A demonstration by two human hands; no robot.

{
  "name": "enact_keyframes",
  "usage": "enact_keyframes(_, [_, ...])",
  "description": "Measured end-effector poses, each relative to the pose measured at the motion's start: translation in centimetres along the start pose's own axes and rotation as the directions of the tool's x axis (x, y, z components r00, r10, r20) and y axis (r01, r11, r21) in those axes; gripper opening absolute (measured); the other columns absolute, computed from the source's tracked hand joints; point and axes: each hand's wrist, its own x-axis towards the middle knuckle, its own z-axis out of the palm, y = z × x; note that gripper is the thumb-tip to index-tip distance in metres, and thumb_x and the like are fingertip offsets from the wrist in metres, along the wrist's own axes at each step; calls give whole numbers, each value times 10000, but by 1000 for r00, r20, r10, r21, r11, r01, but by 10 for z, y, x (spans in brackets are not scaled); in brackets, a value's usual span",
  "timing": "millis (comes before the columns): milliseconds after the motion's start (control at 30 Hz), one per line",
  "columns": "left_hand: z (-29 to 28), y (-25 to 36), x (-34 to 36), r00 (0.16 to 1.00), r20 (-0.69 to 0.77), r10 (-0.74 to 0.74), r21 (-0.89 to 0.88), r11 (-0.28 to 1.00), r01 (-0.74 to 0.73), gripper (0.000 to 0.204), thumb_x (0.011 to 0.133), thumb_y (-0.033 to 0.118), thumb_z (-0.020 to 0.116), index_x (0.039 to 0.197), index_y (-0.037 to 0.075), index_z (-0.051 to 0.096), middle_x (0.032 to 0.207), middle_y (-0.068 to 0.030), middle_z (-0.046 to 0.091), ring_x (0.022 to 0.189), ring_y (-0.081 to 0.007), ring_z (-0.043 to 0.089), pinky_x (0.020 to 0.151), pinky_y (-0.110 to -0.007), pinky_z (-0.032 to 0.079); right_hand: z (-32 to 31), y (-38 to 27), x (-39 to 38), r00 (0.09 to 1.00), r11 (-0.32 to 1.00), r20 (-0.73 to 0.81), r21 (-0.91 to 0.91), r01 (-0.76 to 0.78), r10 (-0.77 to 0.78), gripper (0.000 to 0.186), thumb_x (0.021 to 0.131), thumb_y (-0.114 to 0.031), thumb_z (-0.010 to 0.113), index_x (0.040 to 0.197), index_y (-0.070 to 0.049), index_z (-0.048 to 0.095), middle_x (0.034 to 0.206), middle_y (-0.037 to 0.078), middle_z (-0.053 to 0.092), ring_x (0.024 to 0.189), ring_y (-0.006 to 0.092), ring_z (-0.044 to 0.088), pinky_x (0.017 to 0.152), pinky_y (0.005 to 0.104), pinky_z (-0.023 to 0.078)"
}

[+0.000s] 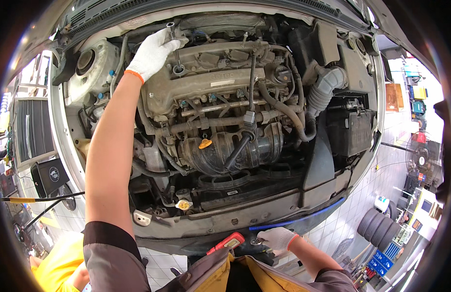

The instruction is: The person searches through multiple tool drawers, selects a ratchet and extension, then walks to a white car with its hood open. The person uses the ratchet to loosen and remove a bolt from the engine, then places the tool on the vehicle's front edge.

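My left hand (pixel 155 54), in a white knit glove with an orange cuff, reaches across the engine to its far left side. Its fingers are closed around a metal extension bar (pixel 177 57). The bar's hollow upper end points up, and its lower end stands at a round well (pixel 178 69) in the valve cover. Near the front bumper my right hand (pixel 278 238), gloved too, is closed on what looks like a ratchet wrench (pixel 256 241); only its round metal head shows. Beside it lies a red work light (pixel 226 243). A black ignition coil (pixel 241 148) rests on the intake manifold.
The valve cover (pixel 206 82) and a yellow dipstick handle (pixel 205 143) lie below my left arm. At the right are a ribbed intake hose (pixel 327 90) and a black box (pixel 352 129). Stacked tyres (pixel 378 228) stand farther right. A person in yellow (pixel 62 263) is at lower left.
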Motion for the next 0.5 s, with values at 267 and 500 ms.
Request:
enact_keyframes(267, [11, 3, -3, 988, -157, -12, 244, 969, 50, 542, 983, 374, 711, 1347, -20, 634, 1135, -190, 761, 1071, -328, 721, 968, -412, 524, 31, 1, -4, 985, 975, -167, -222, 5, -44, 192, 1003, -247, 566, 1108, -95, 617, 1002, 161, 691, 981, 385, 683, 864, 488, 551])
enact_keyframes(500, [10, 1, -3, 993, -121, 12, 221, 975, 15, 524, 959, 440, 727, 1243, 2, 682, 1015, -212, 760, 981, -336, 736, 910, -398, 546, -79, -61, -18, 986, 982, -96, -141, 123, -137, 245, 1014, -305, 563, 1089, -83, 633, 959, 176, 692, 921, 396, 688, 826, 516, 571])
